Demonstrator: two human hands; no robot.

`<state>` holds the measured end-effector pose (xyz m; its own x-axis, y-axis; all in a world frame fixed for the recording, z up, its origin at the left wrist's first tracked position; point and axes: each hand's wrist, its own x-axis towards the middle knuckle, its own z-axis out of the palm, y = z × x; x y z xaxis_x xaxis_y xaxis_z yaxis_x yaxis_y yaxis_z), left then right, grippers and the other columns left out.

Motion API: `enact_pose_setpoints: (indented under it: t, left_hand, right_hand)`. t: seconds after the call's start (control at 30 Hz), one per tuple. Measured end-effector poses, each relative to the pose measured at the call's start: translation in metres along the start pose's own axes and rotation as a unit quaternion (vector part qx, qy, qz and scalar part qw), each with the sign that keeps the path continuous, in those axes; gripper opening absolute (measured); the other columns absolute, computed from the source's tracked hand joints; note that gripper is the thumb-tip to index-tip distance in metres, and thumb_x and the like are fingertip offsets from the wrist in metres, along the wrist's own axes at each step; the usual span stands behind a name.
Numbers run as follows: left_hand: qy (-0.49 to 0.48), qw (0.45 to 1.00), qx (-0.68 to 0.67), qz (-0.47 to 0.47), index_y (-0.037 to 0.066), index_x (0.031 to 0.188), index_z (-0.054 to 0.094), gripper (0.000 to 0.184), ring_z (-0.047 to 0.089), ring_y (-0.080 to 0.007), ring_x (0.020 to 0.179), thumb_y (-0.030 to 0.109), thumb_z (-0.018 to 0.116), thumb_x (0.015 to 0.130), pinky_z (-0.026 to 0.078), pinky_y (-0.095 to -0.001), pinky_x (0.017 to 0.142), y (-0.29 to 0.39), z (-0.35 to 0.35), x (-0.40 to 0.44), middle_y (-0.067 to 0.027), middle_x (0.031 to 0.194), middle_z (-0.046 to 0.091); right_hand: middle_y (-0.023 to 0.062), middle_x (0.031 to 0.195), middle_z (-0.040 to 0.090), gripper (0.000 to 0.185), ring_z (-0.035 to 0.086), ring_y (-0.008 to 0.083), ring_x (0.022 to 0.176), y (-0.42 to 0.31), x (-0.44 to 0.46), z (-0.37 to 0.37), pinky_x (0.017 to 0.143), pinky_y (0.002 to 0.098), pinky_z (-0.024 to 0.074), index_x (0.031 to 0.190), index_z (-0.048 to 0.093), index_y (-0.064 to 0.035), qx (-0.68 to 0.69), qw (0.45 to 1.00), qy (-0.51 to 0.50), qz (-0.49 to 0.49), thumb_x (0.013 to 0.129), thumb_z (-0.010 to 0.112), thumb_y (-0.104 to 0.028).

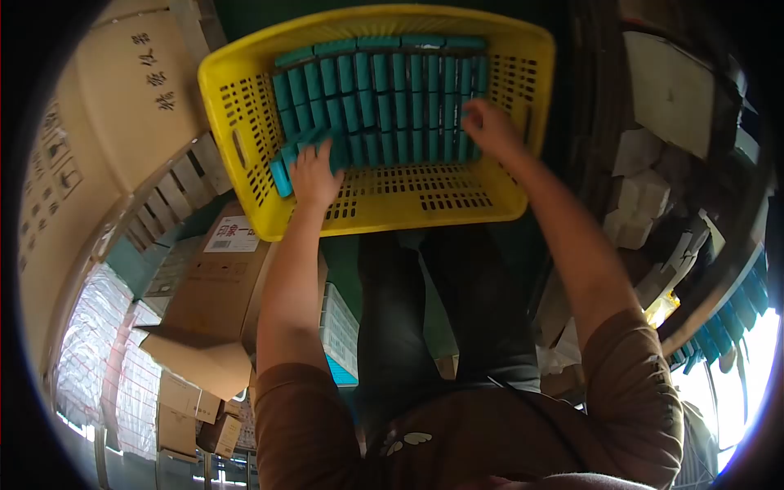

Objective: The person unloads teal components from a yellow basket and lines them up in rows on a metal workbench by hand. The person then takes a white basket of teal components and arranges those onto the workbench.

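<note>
A yellow plastic crate (376, 220) with slotted walls stands in front of me. Inside it are several rows of teal rectangular pieces (396, 110), packed side by side, with a line of them lying along the far wall. My left hand (317, 175) is over the near left of the rows, fingers spread and resting on teal pieces there. Beside it, a brighter blue piece (280, 176) leans at the crate's left wall. At the right end of the rows is my right hand (490, 129), its fingers curled together; whether anything is between them is hidden.
On the left are a large cardboard box (135, 90) and a smaller open carton (216, 278). Plastic-wrapped stacks (102, 343) stand lower left. A dark shelf with papers and cardboard pieces (674, 90) runs along the right. A pale crate (337, 327) sits beside my left leg.
</note>
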<state>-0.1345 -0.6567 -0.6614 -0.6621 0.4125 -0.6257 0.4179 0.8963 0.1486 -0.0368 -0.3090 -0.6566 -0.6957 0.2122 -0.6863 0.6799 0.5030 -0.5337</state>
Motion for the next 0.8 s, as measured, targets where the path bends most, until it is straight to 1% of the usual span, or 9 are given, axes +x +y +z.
enact_pose_setpoints:
  t: [0.1, 0.17, 0.2, 0.3, 0.47, 0.5, 0.63, 0.73, 0.8]
  left_hand:
    - [0.054, 0.994, 0.085, 0.049, 0.022, 0.138, 0.051, 0.069, 0.038, -0.0385, 0.135, 0.042, 0.075, 0.076, 0.023, -0.0615, 0.110, -0.017, 0.006, 0.050, -0.0188, 0.138, 0.050]
    - [0.001, 0.995, 0.095, -0.006, 0.028, 0.139, 0.052, 0.072, 0.037, -0.0434, 0.135, 0.052, 0.072, 0.074, 0.020, -0.0662, 0.109, -0.040, 0.028, 0.062, -0.0198, 0.140, 0.047]
    - [-0.126, 0.990, 0.048, -0.049, 0.029, 0.137, 0.054, 0.071, 0.039, -0.0442, 0.133, 0.054, 0.072, 0.073, 0.022, -0.0669, 0.108, -0.050, 0.037, 0.065, -0.0200, 0.142, 0.046]
    - [-0.163, 0.984, 0.069, -0.020, 0.029, 0.137, 0.054, 0.073, 0.039, -0.0456, 0.133, 0.055, 0.073, 0.071, 0.024, -0.0700, 0.105, -0.058, 0.057, 0.043, -0.0207, 0.144, 0.045]
    - [0.169, 0.981, -0.043, 0.090, 0.014, 0.116, 0.066, 0.041, 0.062, -0.0354, 0.097, 0.038, 0.068, 0.084, 0.049, -0.0457, 0.083, -0.052, 0.042, 0.117, -0.0149, 0.104, 0.066]
    - [0.271, 0.948, -0.047, 0.161, 0.012, 0.113, 0.066, 0.035, 0.064, -0.0336, 0.088, 0.035, 0.066, 0.087, 0.052, -0.0416, 0.075, -0.054, 0.036, 0.154, -0.0124, 0.093, 0.068]
    - [0.231, 0.959, 0.085, 0.143, 0.017, 0.118, 0.065, 0.031, 0.066, -0.0318, 0.074, 0.031, 0.063, 0.090, 0.052, -0.0438, 0.062, -0.033, 0.032, 0.248, -0.0096, 0.078, 0.069]
    - [0.137, 0.979, 0.124, 0.081, 0.003, 0.117, 0.063, 0.037, 0.059, -0.0347, 0.107, 0.015, 0.064, 0.082, 0.045, -0.0477, 0.089, -0.028, 0.047, 0.280, -0.0187, 0.113, 0.065]
    - [0.207, 0.972, 0.076, 0.082, 0.001, 0.102, 0.067, 0.022, 0.061, -0.0365, 0.099, 0.010, 0.060, 0.082, 0.047, -0.0482, 0.085, -0.024, 0.054, 0.287, -0.0193, 0.103, 0.067]
  right_hand:
    - [0.0126, 0.111, 0.066, 0.040, 0.064, 0.0302, 0.100, 0.006, 0.069, 0.016, 0.084, 0.0435, 0.0526, 0.123, 0.059, -0.0072, -0.101, 0.995, -0.009, 0.009, 0.090, 0.063, -0.030]
    - [0.0135, 0.114, 0.065, 0.041, 0.064, 0.0307, 0.101, 0.013, 0.106, 0.032, 0.085, 0.0439, 0.0529, 0.124, 0.059, -0.0075, -0.161, 0.987, 0.018, -0.013, 0.090, 0.062, -0.030]
    - [0.0139, 0.115, 0.064, 0.040, 0.064, 0.0309, 0.102, 0.015, 0.123, 0.038, 0.086, 0.0441, 0.0530, 0.124, 0.059, -0.0076, -0.165, 0.985, 0.041, -0.035, 0.090, 0.062, -0.030]
    - [0.0143, 0.116, 0.063, 0.039, 0.063, 0.0317, 0.102, 0.019, 0.156, 0.061, 0.086, 0.0444, 0.0532, 0.123, 0.060, -0.0083, -0.184, 0.970, 0.114, -0.107, 0.090, 0.062, -0.029]
    - [0.0109, 0.115, 0.064, 0.038, 0.063, 0.0317, 0.100, 0.008, 0.216, 0.109, 0.084, 0.0407, 0.0526, 0.121, 0.060, -0.0082, -0.254, 0.876, 0.269, -0.309, 0.090, 0.065, -0.029]
    - [0.0147, 0.117, 0.062, 0.036, 0.060, 0.0324, 0.104, 0.000, 0.224, 0.117, 0.086, 0.0429, 0.0513, 0.119, 0.060, -0.0054, -0.291, 0.890, 0.224, -0.272, 0.090, 0.064, -0.025]
    - [0.0196, 0.106, 0.062, 0.019, 0.059, 0.0332, 0.101, -0.031, 0.248, 0.132, 0.085, 0.0466, 0.0509, 0.103, 0.061, 0.0008, -0.409, 0.891, 0.124, -0.151, 0.089, 0.061, -0.013]
    - [0.0185, 0.097, 0.064, 0.014, 0.062, 0.0332, 0.092, -0.036, 0.258, 0.133, 0.079, 0.0464, 0.0525, 0.098, 0.063, 0.0009, -0.410, 0.905, 0.069, -0.086, 0.087, 0.060, -0.008]
    - [0.0185, 0.096, 0.064, 0.015, 0.062, 0.0336, 0.092, -0.026, 0.262, 0.132, 0.078, 0.0465, 0.0527, 0.099, 0.063, 0.0009, -0.382, 0.913, 0.099, -0.103, 0.087, 0.060, -0.007]
